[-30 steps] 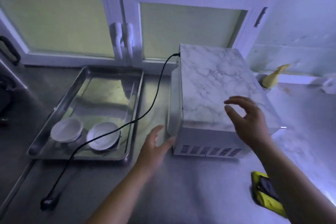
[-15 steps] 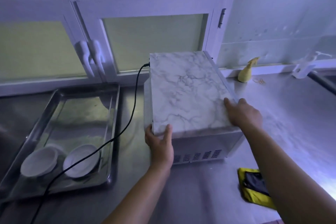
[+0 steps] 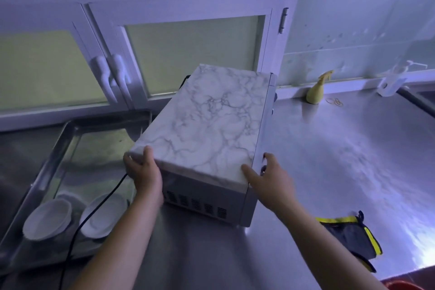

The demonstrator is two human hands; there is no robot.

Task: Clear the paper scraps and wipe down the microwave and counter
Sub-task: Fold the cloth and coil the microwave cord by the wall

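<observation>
**A:** Where are the hands?

**B:** Apart, one at each near corner. The left hand (image 3: 144, 174) clamps the near-left corner of the microwave (image 3: 207, 120), thumb on the marbled top and fingers wrapped round the side. The right hand (image 3: 268, 181) takes the near-right corner, thumb on the top edge and fingers curled round the door side.

**A:** And the box itself?

**B:** It sits askew on the steel counter (image 3: 329, 148), vented side toward the person and far end near the cabinet doors (image 3: 188, 54). I cannot tell whether it is lifted clear of the steel.

**A:** What could go wrong from here?

**B:** The cord (image 3: 98, 207), I'd say. It passes under the left hand and lies across the tray (image 3: 35, 186), over one of the two white bowls (image 3: 104, 215). Swinging the oven could drag that bowl, or the cord could snag on the tray's rim and jerk the load.

**A:** Anything else?

**B:** Both grips are at one end, on a smooth surface. If it is lifted, the far end may dip and slip. The dark-and-yellow cloth (image 3: 348, 235) lies near the right corner and could get pinned underneath. The spray bottle (image 3: 316, 92) by the wall is well apart.
</observation>
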